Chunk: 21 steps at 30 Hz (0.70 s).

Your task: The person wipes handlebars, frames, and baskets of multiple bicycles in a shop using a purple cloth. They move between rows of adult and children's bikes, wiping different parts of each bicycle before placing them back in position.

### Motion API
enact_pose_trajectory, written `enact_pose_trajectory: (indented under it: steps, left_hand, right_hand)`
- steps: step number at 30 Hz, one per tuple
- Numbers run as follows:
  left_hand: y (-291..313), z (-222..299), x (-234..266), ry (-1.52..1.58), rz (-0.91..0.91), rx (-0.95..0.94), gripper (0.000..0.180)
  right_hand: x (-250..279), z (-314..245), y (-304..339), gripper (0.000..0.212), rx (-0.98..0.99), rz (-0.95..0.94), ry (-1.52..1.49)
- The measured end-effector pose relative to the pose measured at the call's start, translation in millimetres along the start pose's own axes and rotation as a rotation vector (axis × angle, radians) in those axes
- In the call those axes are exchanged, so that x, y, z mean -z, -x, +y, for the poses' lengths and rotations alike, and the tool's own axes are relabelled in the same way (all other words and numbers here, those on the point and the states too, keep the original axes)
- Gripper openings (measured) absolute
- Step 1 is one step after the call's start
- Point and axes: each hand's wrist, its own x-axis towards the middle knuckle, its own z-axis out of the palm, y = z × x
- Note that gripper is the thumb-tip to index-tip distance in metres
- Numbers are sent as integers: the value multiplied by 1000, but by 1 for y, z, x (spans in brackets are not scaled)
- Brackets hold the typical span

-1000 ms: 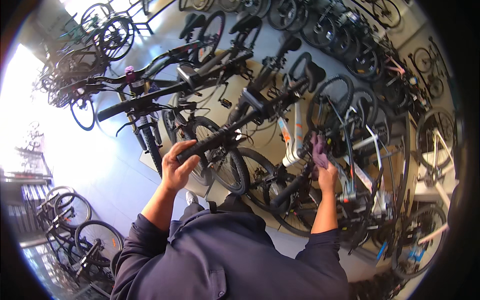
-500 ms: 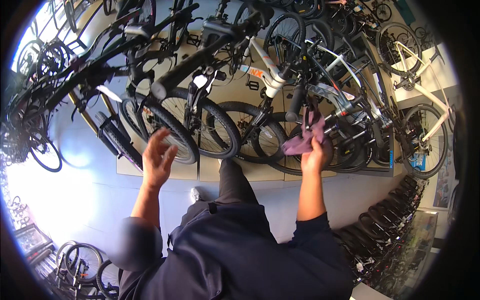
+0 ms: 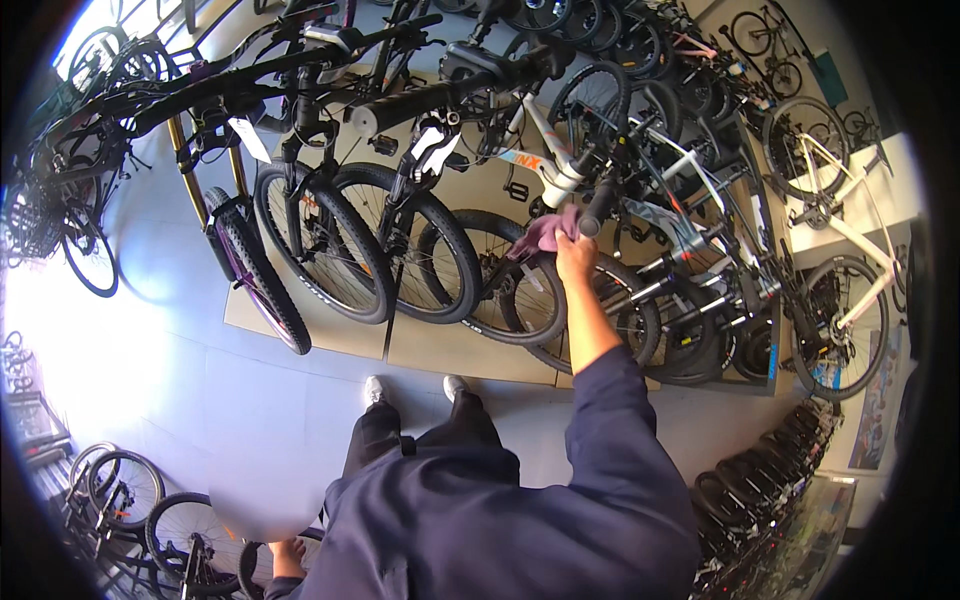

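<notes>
My right hand (image 3: 576, 262) is stretched out ahead, its fingers closed on a crumpled purple-pink cloth (image 3: 545, 237). Cloth and hand are just left of a black handlebar grip (image 3: 600, 207), below the head tube of a white bicycle (image 3: 563, 183). Whether the cloth touches the bicycle I cannot tell. Low at my left side hangs my left hand (image 3: 288, 556), near a bicycle wheel (image 3: 250, 570). A blurred grey patch lies by it, and its fingers do not show well enough to read.
Bicycles stand in a row on a low beige platform (image 3: 450, 352), front wheels (image 3: 325, 243) toward me. A cream bicycle (image 3: 850, 235) is on the right by a white ledge. More bicycles (image 3: 125, 485) stand behind at lower left. A row of dark tyres (image 3: 765, 465) lines the lower right.
My right hand has moved left and forward with the cloth. My left hand has dropped from in front of the wheels to my side. I now stand farther back, both shoes showing.
</notes>
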Motion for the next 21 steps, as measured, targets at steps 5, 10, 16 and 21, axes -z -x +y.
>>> enact_pose_trajectory:
  steps: [5, 10, 16, 21]
  left_hand:
    - [27, -60, -3, -524, -147, -424, 15]
    - [119, -135, -82, -601, -231, -376, 17]
    - [175, -155, -160, -889, -172, -566, 31]
    - [225, -139, -172, -906, -179, -591, 30]
  right_hand:
    - [-73, 87, -34, 48, 360, -74, 267]
    - [-54, 68, -23, 32, 467, -120, -52]
    - [-39, 161, -124, 29, -229, -146, -303]
    - [-93, 167, -149, 26, -177, -364, -186]
